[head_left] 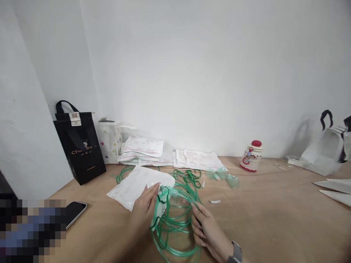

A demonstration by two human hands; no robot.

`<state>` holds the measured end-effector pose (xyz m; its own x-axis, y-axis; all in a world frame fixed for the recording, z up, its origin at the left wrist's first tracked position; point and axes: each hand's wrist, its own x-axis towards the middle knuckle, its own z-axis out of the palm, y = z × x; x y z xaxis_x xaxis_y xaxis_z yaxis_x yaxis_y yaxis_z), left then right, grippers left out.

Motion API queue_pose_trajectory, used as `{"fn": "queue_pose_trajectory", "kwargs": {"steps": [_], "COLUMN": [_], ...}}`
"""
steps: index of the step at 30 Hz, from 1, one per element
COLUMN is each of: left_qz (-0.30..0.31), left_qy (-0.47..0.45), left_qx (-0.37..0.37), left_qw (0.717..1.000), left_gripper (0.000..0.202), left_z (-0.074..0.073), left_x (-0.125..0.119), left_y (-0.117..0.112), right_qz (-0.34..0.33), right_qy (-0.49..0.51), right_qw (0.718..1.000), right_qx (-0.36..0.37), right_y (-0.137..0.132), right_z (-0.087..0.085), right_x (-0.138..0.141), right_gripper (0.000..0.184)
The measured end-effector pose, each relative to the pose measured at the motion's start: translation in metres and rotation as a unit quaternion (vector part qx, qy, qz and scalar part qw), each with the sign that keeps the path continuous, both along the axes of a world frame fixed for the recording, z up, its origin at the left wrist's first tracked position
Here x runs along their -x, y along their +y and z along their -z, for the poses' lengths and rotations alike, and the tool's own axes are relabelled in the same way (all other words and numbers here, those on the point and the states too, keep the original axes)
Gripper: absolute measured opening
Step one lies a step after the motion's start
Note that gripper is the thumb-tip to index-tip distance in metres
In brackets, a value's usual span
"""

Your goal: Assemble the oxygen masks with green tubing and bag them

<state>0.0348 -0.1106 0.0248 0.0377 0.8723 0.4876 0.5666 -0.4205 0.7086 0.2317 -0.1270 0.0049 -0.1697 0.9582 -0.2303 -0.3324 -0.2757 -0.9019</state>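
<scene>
1. Left hand (144, 209): lies at the near middle of the counter (274, 219), fingers stretched out flat over the near edge of the white pouch (135, 185) and onto the tubing; thumb hidden, so cannot tell whether it grips or only presses
2. Right hand (205, 228): fingers curled onto the right rim of the green tubing coil (175, 223), grasping its loops; watch (236, 252) on the wrist
3. Green tubing coil: lies flat on the counter between both hands, loops loosely stacked; its far end meets a clear green mask (168, 191) just beside the left fingertips
4. White pouch: at 11 o'clock from the coil, flat, touching the mask
5. At 12 o'clock from the coil: more loose green tubing (189, 177)
6. At 2 o'clock from the coil: small white clip (214, 201), apart from the right hand
7. At 9 o'clock from the left hand: dark phone (75, 212), face up
8. At 10 o'clock, against the wall: black paper bag (80, 146), upright
</scene>
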Motion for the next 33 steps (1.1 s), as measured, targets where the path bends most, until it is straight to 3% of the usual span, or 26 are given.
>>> {"fn": "queue_pose_trajectory", "kwargs": {"steps": [6, 9, 14, 18, 21, 27, 30, 33], "left_qz": [0.021, 0.04, 0.117, 0.123, 0.098, 0.065, 0.088, 0.067], "left_qy": [-0.047, 0.009, 0.11, 0.032, -0.05, -0.11, -0.154, -0.145], "left_qx": [0.063, 0.099, 0.169, 0.17, 0.146, 0.112, 0.13, 0.114], "left_qw": [0.997, 0.994, 0.972, 0.977, 0.983, 0.985, 0.975, 0.981], "left_gripper": [0.035, 0.034, 0.064, 0.045, 0.044, 0.039, 0.041, 0.046], "left_z": [0.002, 0.005, 0.014, 0.018, 0.019, 0.01, 0.001, -0.002], "left_x": [0.006, 0.007, 0.019, 0.019, 0.012, 0.01, 0.015, 0.014], "left_y": [0.007, 0.007, 0.005, 0.009, 0.012, 0.011, 0.01, 0.008], "right_qz": [0.05, 0.061, 0.093, 0.1, 0.081, 0.043, 0.034, 0.045], "right_qy": [0.009, 0.038, 0.075, 0.078, 0.057, -0.027, -0.054, -0.079], "right_qw": [0.998, 0.997, 0.993, 0.992, 0.995, 0.996, 0.995, 0.993], "right_qx": [-0.026, -0.012, 0.009, 0.002, -0.021, -0.073, -0.071, -0.07], "right_y": [0.002, 0.004, 0.009, 0.008, 0.004, -0.002, 0.0, -0.002], "right_z": [0.0, 0.008, 0.021, 0.02, 0.014, 0.006, 0.006, 0.007], "right_x": [-0.001, 0.0, -0.003, -0.005, -0.001, 0.007, 0.007, 0.009], "right_gripper": [0.046, 0.043, 0.043, 0.04, 0.038, 0.061, 0.068, 0.069]}}
